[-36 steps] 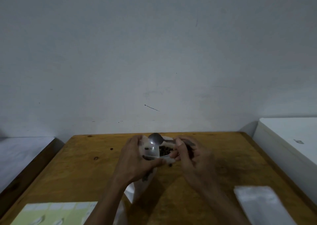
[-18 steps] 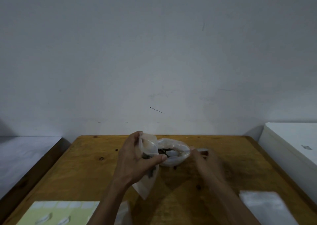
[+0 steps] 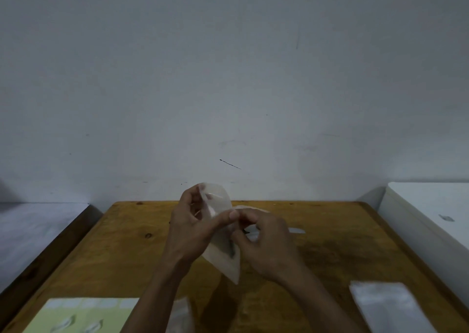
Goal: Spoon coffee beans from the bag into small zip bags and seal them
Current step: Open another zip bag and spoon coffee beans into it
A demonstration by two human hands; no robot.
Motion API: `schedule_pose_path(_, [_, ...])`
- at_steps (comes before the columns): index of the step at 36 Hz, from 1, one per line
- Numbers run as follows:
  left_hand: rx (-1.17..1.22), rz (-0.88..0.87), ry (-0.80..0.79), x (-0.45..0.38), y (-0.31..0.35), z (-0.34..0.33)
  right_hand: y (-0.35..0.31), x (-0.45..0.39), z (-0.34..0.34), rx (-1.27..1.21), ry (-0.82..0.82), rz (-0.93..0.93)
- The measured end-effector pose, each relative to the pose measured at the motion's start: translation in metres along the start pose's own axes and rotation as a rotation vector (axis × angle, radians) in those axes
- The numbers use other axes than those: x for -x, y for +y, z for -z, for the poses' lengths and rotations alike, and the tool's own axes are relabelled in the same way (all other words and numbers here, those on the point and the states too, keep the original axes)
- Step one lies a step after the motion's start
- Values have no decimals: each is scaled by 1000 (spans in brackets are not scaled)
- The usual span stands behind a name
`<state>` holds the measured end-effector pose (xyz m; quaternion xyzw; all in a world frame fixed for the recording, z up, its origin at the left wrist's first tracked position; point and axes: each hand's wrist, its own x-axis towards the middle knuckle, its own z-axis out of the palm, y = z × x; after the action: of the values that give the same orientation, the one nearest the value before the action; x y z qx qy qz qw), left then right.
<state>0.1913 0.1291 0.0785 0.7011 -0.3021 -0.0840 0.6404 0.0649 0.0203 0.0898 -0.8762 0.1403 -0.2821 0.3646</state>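
Hands — left, right — pinch a thin translucent plastic zip bag above the wooden table.

A wooden table is being seen from above, with its far edge being met by a pale grey wall that is being marked by a short dark streak. A white box-like unit is being kept beside the table's right edge. A yellow-green printed sheet, possibly a card, is being cropped at the table's near left corner.
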Motion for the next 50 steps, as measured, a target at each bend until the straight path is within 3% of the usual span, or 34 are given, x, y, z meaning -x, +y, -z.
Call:
schedule_pose_path(4, [183,-15,-9,5,8,4,4,-4,-4,-64,194,-41])
schedule_pose_path(9, [267,-11,94,6,12,14,4,-3,7,-356,52,-208])
schedule_pose_path(15, [266,8,-2,14,15,15,-4,1,14,-648,71,-291])
schedule_pose_path(19, [325,104,-107,23,15,13,-5,6,12,-670,118,-316])
schedule_pose_path(29, [357,216,-61,51,7,5,-5,32,6,-787,26,-437])
schedule_pose_path(44, [197,443,-179,95,-5,0,14,77,-6,-706,-62,-667])
schedule_pose_path(50, [244,451,-212,101,2,1,8,84,-2,-746,-56,-656])
